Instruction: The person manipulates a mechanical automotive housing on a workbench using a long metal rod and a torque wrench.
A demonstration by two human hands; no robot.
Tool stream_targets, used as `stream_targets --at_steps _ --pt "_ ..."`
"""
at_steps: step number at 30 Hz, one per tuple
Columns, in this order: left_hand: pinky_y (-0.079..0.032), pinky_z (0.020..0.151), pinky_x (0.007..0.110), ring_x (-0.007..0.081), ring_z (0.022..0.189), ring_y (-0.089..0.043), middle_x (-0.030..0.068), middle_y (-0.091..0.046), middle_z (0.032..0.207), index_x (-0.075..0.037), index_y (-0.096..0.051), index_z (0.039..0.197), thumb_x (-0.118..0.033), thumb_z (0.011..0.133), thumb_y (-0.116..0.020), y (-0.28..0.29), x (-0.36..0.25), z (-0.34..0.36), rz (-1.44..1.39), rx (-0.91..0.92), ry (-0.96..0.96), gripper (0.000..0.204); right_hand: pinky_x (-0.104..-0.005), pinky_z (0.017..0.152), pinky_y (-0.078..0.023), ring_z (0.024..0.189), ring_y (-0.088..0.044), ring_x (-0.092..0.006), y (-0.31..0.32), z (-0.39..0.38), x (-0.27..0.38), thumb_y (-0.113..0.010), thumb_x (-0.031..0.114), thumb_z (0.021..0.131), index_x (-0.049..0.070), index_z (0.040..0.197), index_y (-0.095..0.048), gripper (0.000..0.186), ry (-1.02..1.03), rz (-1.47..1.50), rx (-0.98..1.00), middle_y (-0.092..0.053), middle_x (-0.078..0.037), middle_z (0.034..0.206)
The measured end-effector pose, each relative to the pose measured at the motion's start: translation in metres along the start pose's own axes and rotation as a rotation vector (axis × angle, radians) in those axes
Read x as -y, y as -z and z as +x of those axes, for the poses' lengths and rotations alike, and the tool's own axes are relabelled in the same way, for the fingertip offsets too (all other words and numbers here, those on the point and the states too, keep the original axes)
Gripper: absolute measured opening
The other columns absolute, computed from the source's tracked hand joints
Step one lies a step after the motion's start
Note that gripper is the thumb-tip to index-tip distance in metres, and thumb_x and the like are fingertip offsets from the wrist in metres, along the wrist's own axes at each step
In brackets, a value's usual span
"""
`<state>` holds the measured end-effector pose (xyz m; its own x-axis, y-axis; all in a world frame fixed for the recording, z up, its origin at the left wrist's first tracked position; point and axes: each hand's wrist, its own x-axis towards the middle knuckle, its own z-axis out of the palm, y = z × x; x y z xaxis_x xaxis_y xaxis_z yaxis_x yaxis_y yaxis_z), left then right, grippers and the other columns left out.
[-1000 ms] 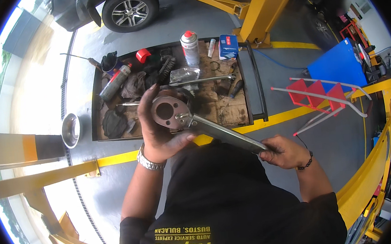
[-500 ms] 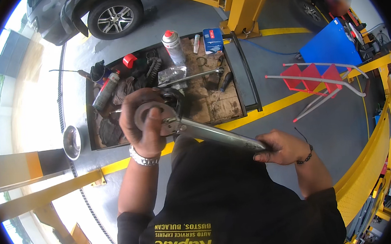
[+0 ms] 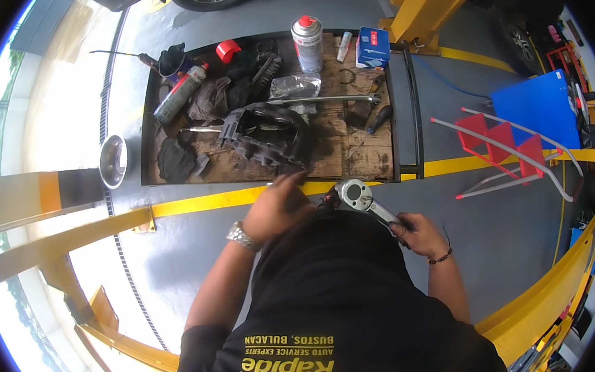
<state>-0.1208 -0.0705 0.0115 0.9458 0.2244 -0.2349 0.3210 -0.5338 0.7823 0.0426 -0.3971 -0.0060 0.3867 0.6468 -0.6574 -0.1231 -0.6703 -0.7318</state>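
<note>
My right hand (image 3: pixel 416 232) grips the handle of a long silver wrench (image 3: pixel 358 195), whose round head points up and left, above the grey floor. My left hand (image 3: pixel 278 205), with a metal watch on its wrist, hovers just left of the wrench head, over the front rim of the tray. Its fingers are loosely spread and I see nothing in them. A dark, greasy metal car part (image 3: pixel 265 132) lies on the cardboard-lined black tray (image 3: pixel 403 108), just beyond my left hand.
On the tray lie an upright spray can (image 3: pixel 307 42), a blue box (image 3: pixel 372 46), a lying spray can (image 3: pixel 178 94), rags and a long metal bar (image 3: pixel 333 101). A steel bowl (image 3: pixel 112 161) sits left; a red rack (image 3: pixel 503 138) and yellow lift beams stand right.
My left hand held the dark round part up against the wrench; the part now lies on the tray and the hand is free. The wrench has come down and back toward my body.
</note>
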Motion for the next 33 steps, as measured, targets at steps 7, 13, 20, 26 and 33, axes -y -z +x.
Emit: stream_targets --at_steps 7,13,20,26,33 --pt "-0.054 0.090 0.040 0.0340 0.106 -0.065 0.0179 -0.066 0.119 -0.005 -0.061 0.129 -0.020 0.083 -0.078 0.036 0.102 -0.009 0.116 -0.293 0.310 0.051 -0.0339 0.069 -0.049 0.069 -0.057 -0.0168 -0.006 0.004 0.007 -0.071 0.036 0.094 -0.003 0.098 -0.067 0.039 -0.008 -0.125 -0.048 -0.065 -0.012 0.075" --pt "-0.044 0.104 0.046 0.0411 0.125 -0.053 0.0209 -0.053 0.140 -0.011 -0.050 0.141 -0.019 0.080 -0.077 0.076 0.142 0.028 0.475 -0.429 0.217 0.067 -0.0354 0.066 -0.050 0.064 -0.061 -0.0228 -0.017 0.014 0.031 -0.074 0.034 0.091 -0.001 0.096 -0.070 0.035 0.012 -0.234 -0.129 -0.065 -0.016 0.072" --pt "-0.040 0.111 0.046 0.0407 0.133 -0.048 0.0164 -0.046 0.148 -0.019 -0.039 0.151 -0.023 0.077 -0.079 0.113 0.165 0.065 0.604 -0.129 0.149 0.085 -0.0345 0.067 -0.052 0.068 -0.069 -0.0236 -0.054 0.020 0.083 -0.080 0.029 0.085 -0.001 0.096 -0.073 0.033 -0.049 -0.343 -0.164 -0.071 -0.016 0.077" --pt "-0.038 0.112 0.050 0.0376 0.139 -0.041 0.0134 -0.041 0.152 -0.022 -0.037 0.153 -0.028 0.074 -0.082 0.134 0.173 0.090 0.685 0.052 -0.102 0.091 -0.0352 0.066 -0.052 0.066 -0.068 -0.0252 -0.090 0.025 0.115 -0.081 0.030 0.084 -0.001 0.096 -0.073 0.034 -0.074 -0.355 -0.233 -0.070 -0.018 0.076" --pt "-0.030 0.117 0.053 0.0390 0.142 -0.036 0.0190 -0.037 0.155 -0.021 -0.037 0.153 -0.030 0.081 -0.076 0.126 0.143 0.102 0.855 0.295 -0.460 0.083 -0.0366 0.062 -0.049 0.063 -0.065 -0.0288 -0.119 0.017 0.134 -0.078 0.037 0.086 0.002 0.093 -0.073 0.036 -0.205 -0.338 -0.378 -0.066 -0.016 0.070"
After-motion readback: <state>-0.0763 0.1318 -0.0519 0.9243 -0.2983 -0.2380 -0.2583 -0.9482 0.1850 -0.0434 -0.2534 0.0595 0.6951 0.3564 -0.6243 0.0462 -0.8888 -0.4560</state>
